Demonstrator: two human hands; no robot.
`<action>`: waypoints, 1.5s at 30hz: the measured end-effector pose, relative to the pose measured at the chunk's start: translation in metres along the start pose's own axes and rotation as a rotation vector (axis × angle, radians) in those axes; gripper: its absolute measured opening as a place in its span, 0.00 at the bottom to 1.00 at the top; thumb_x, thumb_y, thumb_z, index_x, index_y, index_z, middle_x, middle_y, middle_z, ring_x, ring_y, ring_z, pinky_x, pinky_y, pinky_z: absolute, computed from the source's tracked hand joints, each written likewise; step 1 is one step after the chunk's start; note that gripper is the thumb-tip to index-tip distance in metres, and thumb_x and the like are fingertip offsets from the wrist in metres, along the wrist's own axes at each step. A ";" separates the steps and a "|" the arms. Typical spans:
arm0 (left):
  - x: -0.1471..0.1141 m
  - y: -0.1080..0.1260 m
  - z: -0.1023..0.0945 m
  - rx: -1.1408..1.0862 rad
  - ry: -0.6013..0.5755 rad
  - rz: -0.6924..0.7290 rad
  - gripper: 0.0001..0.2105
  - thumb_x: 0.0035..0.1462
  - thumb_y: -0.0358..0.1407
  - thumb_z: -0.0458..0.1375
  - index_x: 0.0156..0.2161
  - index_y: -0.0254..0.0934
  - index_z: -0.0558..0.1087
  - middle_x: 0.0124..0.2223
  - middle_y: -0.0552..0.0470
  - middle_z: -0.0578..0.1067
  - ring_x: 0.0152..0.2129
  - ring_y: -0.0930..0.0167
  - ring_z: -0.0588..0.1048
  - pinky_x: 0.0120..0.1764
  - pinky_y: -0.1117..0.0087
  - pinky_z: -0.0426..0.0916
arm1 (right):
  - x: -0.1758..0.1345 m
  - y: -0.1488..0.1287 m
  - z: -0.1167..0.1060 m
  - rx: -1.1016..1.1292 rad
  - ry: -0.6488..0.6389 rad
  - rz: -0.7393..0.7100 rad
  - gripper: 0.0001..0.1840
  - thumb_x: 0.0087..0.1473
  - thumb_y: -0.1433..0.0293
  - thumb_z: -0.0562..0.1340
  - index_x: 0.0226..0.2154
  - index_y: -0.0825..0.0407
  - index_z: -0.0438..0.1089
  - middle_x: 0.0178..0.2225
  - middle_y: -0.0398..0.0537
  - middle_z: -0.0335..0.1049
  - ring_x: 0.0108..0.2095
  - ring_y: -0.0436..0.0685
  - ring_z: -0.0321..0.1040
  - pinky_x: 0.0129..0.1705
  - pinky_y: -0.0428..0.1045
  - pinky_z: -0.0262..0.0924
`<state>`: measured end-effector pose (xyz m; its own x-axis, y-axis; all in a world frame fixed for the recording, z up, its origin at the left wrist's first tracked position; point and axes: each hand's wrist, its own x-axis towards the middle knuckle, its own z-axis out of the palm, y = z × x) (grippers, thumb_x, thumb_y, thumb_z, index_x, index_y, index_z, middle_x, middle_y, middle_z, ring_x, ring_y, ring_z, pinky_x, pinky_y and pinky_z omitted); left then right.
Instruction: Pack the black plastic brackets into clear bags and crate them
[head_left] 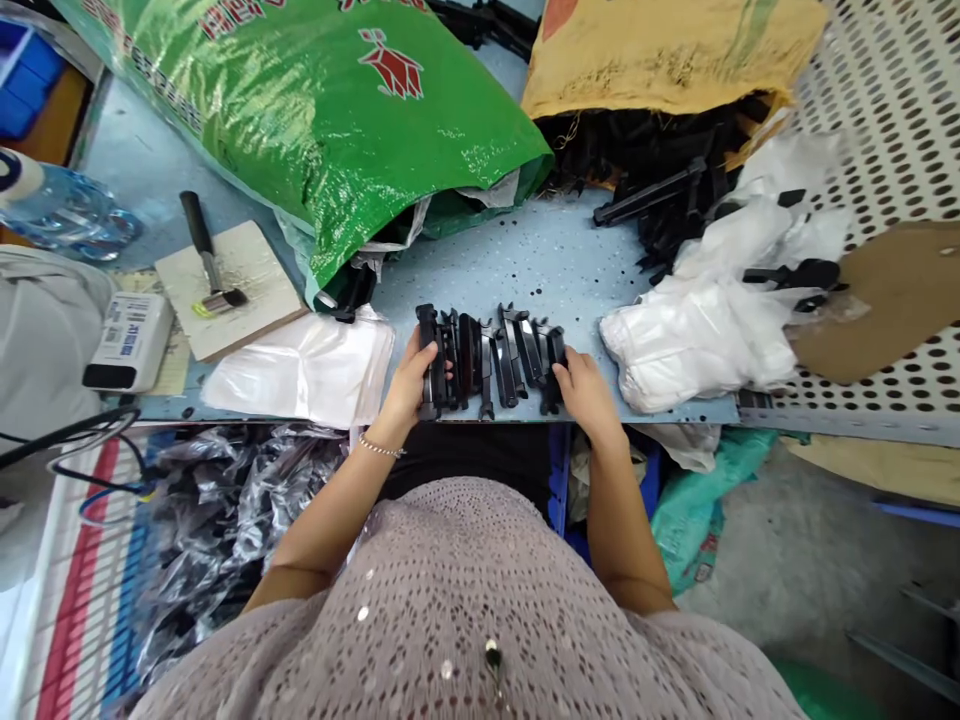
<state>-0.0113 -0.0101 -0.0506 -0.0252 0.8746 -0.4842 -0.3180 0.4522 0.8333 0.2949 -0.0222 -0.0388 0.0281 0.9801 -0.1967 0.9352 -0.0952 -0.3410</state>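
A row of several slim black plastic parts stands side by side at the front edge of the light blue table. At the row's left end, my left hand has its thumb over the outermost part and its fingertips show behind it. My right hand grips the opposite end, its thumb and fingers against the last part. The parts lean at slightly different angles between both hands. Left of the row lies a stack of clear plastic bags; to the right is a pile of white plastic bags.
A green sack and a yellow sack spilling black parts lie at the back. At left are a brush on a board, a white box and a water bottle. Bagged parts fill a bin below.
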 end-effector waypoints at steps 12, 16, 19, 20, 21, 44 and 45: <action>-0.063 0.014 -0.014 -0.221 -0.018 0.129 0.30 0.65 0.46 0.60 0.68 0.46 0.60 0.60 0.44 0.75 0.48 0.64 0.79 0.51 0.63 0.77 | -0.037 -0.136 -0.012 0.645 -0.375 -0.416 0.29 0.66 0.56 0.62 0.65 0.46 0.65 0.51 0.54 0.78 0.47 0.63 0.77 0.50 0.60 0.72; -0.065 0.001 -0.021 0.119 0.093 0.435 0.29 0.69 0.45 0.55 0.72 0.53 0.54 0.65 0.47 0.68 0.57 0.66 0.73 0.60 0.61 0.71 | -0.039 -0.163 0.025 0.828 -0.452 -0.335 0.37 0.57 0.59 0.70 0.66 0.47 0.64 0.56 0.55 0.75 0.50 0.65 0.76 0.52 0.62 0.72; -0.063 0.002 -0.062 0.655 0.264 0.589 0.23 0.68 0.45 0.57 0.64 0.41 0.68 0.62 0.39 0.69 0.56 0.60 0.72 0.60 0.54 0.69 | -0.030 -0.156 0.039 1.076 -0.496 -0.175 0.28 0.56 0.57 0.71 0.56 0.49 0.72 0.43 0.51 0.79 0.41 0.61 0.77 0.45 0.58 0.74; -0.062 0.004 -0.077 0.838 0.341 0.612 0.20 0.66 0.44 0.58 0.59 0.37 0.72 0.58 0.36 0.71 0.55 0.57 0.71 0.60 0.51 0.68 | -0.027 -0.154 0.040 1.157 -0.505 -0.135 0.28 0.55 0.56 0.72 0.54 0.49 0.73 0.40 0.49 0.78 0.38 0.59 0.77 0.44 0.57 0.74; -0.060 0.007 -0.090 0.991 0.397 0.615 0.17 0.66 0.43 0.59 0.53 0.34 0.75 0.55 0.35 0.72 0.54 0.55 0.71 0.59 0.49 0.67 | -0.025 -0.153 0.041 1.230 -0.513 -0.114 0.28 0.54 0.55 0.73 0.53 0.49 0.73 0.39 0.48 0.78 0.36 0.58 0.77 0.43 0.56 0.74; -0.034 0.041 -0.140 0.522 0.345 0.209 0.10 0.39 0.37 0.68 0.24 0.36 0.72 0.23 0.57 0.72 0.22 0.75 0.66 0.26 0.73 0.58 | 0.008 -0.255 0.083 1.620 -0.928 -0.106 0.26 0.47 0.49 0.73 0.40 0.49 0.72 0.42 0.50 0.80 0.40 0.57 0.77 0.37 0.49 0.71; -0.034 0.043 -0.142 0.508 0.328 0.203 0.10 0.39 0.37 0.68 0.24 0.36 0.73 0.24 0.56 0.73 0.23 0.75 0.68 0.26 0.73 0.60 | 0.010 -0.255 0.085 1.614 -0.932 -0.106 0.25 0.47 0.50 0.73 0.39 0.49 0.72 0.40 0.49 0.80 0.38 0.57 0.77 0.37 0.49 0.71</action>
<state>-0.1586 -0.0457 -0.0360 -0.3527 0.8887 -0.2930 0.2105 0.3805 0.9005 0.0269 -0.0027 -0.0319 -0.6996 0.6462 -0.3049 -0.2904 -0.6470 -0.7050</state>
